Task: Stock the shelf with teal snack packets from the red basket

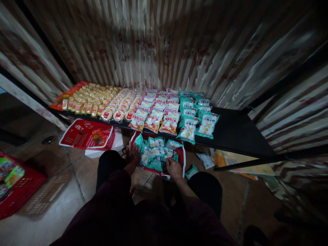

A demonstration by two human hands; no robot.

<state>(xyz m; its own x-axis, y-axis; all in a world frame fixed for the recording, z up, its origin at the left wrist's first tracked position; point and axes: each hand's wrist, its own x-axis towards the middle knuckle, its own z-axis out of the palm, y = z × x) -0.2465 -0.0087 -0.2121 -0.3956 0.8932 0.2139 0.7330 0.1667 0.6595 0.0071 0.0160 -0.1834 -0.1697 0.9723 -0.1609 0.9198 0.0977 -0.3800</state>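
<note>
Between my knees stands a red basket (184,160) with several teal-and-white snack bags (156,151) in it. My left hand (132,155) lies at the basket's left side, fingers stretched out beside a teal bag (138,140). At the right side of the basket, my right hand (174,168) has its thumb and fingers closed on the edge of a snack bag (167,153). Matching teal bags (207,124) stand in rows on the black shelf (230,131) in front of me.
Left of those bags, the shelf holds white-and-orange bags (168,122), round wrapped snacks (118,115) and small yellow packets (89,108). A second red basket (77,135) with an orange packet (98,137) sits below. Another filled basket (28,176) stands far left. Loose packets (191,171) lie on the floor.
</note>
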